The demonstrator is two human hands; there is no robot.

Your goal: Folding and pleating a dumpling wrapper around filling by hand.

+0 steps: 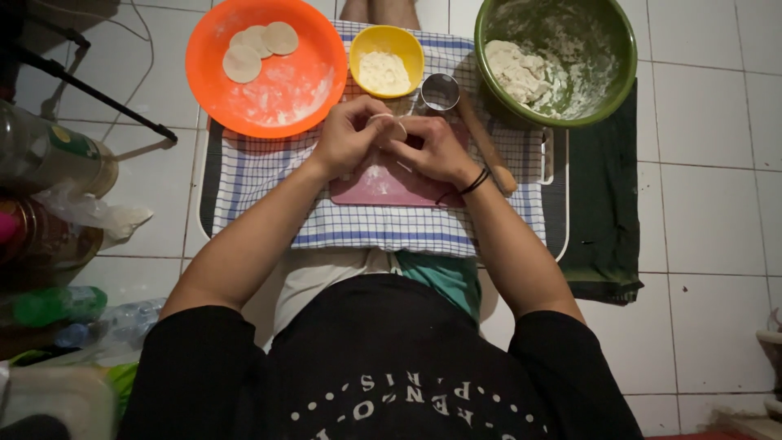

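My left hand and my right hand meet above a pink cutting board, fingers pinched together on a small pale piece of dough. The board lies on a blue-and-white checked cloth. Behind the hands stand a yellow bowl of white filling and a round metal cutter. A wooden rolling pin lies beside my right hand. The orange plate at the back left carries three flat dough rounds.
A green bowl with floured dough lumps sits at the back right on a dark green cloth. Bottles and plastic bags crowd the left edge. A black stand leg crosses the white tile floor at upper left.
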